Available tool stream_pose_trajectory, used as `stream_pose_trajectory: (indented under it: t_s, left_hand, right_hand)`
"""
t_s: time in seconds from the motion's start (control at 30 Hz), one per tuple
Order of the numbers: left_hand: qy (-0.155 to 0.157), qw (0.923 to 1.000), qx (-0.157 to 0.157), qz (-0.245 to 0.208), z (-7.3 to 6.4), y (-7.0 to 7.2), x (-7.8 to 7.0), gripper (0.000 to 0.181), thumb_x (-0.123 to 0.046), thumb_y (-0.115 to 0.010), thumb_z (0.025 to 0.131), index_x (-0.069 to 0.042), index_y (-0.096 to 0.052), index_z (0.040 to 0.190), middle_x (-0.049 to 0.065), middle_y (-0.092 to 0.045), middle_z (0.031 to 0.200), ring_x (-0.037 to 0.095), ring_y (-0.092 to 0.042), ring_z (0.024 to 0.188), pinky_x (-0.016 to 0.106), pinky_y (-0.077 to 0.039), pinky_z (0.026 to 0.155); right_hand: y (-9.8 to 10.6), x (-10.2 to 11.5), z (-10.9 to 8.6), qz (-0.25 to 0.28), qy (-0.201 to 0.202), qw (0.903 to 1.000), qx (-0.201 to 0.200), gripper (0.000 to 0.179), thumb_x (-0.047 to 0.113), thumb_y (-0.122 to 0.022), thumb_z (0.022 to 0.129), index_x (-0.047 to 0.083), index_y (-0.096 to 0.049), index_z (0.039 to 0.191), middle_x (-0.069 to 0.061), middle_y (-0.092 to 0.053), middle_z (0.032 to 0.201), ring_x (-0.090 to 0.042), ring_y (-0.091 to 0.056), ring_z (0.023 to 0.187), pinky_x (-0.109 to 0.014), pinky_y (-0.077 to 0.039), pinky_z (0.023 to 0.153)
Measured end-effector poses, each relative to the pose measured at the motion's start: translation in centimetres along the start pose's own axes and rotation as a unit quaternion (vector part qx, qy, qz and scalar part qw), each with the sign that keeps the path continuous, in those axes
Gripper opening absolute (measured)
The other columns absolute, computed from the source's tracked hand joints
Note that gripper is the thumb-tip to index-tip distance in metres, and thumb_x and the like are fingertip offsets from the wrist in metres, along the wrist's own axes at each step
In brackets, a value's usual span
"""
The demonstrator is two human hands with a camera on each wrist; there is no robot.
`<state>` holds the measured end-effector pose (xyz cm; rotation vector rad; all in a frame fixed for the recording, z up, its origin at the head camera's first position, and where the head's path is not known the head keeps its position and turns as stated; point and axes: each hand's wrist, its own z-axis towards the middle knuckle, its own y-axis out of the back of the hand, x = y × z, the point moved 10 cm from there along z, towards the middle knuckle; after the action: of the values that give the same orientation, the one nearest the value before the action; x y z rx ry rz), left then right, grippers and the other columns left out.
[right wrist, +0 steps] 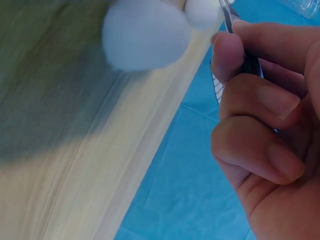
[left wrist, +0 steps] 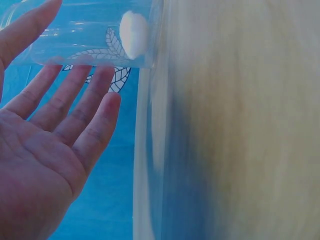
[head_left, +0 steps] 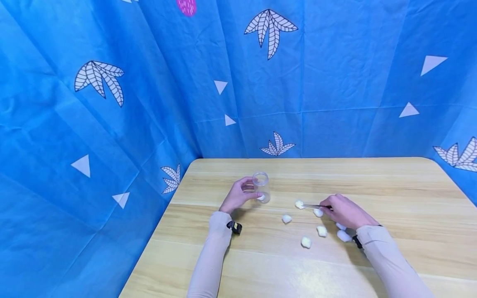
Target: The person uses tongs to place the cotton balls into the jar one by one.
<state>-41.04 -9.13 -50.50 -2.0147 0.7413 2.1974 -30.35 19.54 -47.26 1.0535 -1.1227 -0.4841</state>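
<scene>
My left hand point(head_left: 240, 194) grips an upright clear plastic jar point(head_left: 261, 182), thumb on one side and fingertips on the other. One white cotton ball point(left wrist: 134, 35) lies at the jar's bottom. In my right hand point(head_left: 344, 210) is a pair of metal tweezers point(head_left: 313, 206), pinched between thumb and fingers, the other fingers curled in. The tweezers' tips point left and meet a cotton ball point(head_left: 299, 204) on the table. Another cotton ball point(head_left: 318, 212) lies just under the tweezers, by the right fingertips.
Several more cotton balls are scattered on the wooden table point(head_left: 410, 198), among them one at centre point(head_left: 286, 219), one nearer the front point(head_left: 306, 242), and one beside the right wrist point(head_left: 344, 236). A blue patterned curtain point(head_left: 335, 82) hangs behind the table and along its left.
</scene>
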Motion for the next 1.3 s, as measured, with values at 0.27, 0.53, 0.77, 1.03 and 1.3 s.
stream_pose_trajectory:
  t_s: [0.27, 0.53, 0.77, 1.03, 1.3]
  left_hand:
    - [0.009, 1.0, -0.001, 0.002, -0.04, 0.07, 0.1, 0.059, -0.021, -0.086, 0.085, -0.014, -0.062, 0.138, 0.012, -0.065, 0.137, 0.033, -0.063, 0.128, 0.044, -0.057, 0.107]
    - [0.002, 1.0, 0.001, 0.002, 0.11, 0.06, -0.06, 0.06, -0.017, -0.087, 0.083, -0.01, -0.062, 0.138, 0.011, -0.065, 0.137, 0.032, -0.064, 0.126, 0.04, -0.058, 0.106]
    - [0.002, 1.0, 0.001, 0.003, 0.02, 0.12, -0.19, 0.061, -0.018, -0.087, 0.083, -0.011, -0.061, 0.138, 0.012, -0.066, 0.136, 0.032, -0.064, 0.126, 0.04, -0.058, 0.106]
    - [-0.001, 1.0, 0.005, -0.002, -0.03, 0.08, -0.19, 0.06, -0.017, -0.086, 0.084, -0.01, -0.062, 0.138, 0.012, -0.065, 0.137, 0.032, -0.064, 0.126, 0.04, -0.058, 0.106]
    - [-0.006, 1.0, 0.005, 0.004, -0.1, 0.02, -0.4, 0.062, -0.018, -0.085, 0.084, -0.006, -0.06, 0.139, 0.012, -0.065, 0.137, 0.032, -0.064, 0.126, 0.041, -0.058, 0.106]
  right_hand:
    - [0.01, -0.11, 0.05, 0.006, -0.008, 1.0, -0.001, 0.015, 0.005, -0.065, 0.097, 0.01, -0.079, 0.094, 0.006, -0.059, 0.069, -0.001, -0.038, 0.055, -0.019, -0.033, 0.047]
    - [0.04, -0.2, 0.11, 0.013, -0.01, 0.9999, -0.002, 0.015, 0.006, -0.065, 0.097, 0.01, -0.079, 0.094, 0.004, -0.06, 0.07, -0.002, -0.038, 0.055, -0.019, -0.033, 0.047]
    - [0.06, -0.2, 0.07, 0.012, -0.011, 0.9999, -0.004, 0.016, 0.005, -0.065, 0.097, 0.01, -0.079, 0.095, 0.004, -0.062, 0.071, -0.001, -0.038, 0.055, -0.019, -0.034, 0.047]
    - [0.15, 0.17, 0.01, 0.015, -0.004, 0.9999, -0.004, 0.016, 0.004, -0.065, 0.097, 0.011, -0.079, 0.093, 0.003, -0.062, 0.071, -0.001, -0.038, 0.055, -0.019, -0.034, 0.048]
    - [0.29, 0.23, -0.08, 0.023, -0.011, 0.9997, -0.004, 0.017, 0.003, -0.064, 0.097, 0.01, -0.079, 0.096, 0.003, -0.063, 0.073, -0.001, -0.039, 0.056, -0.019, -0.036, 0.048]
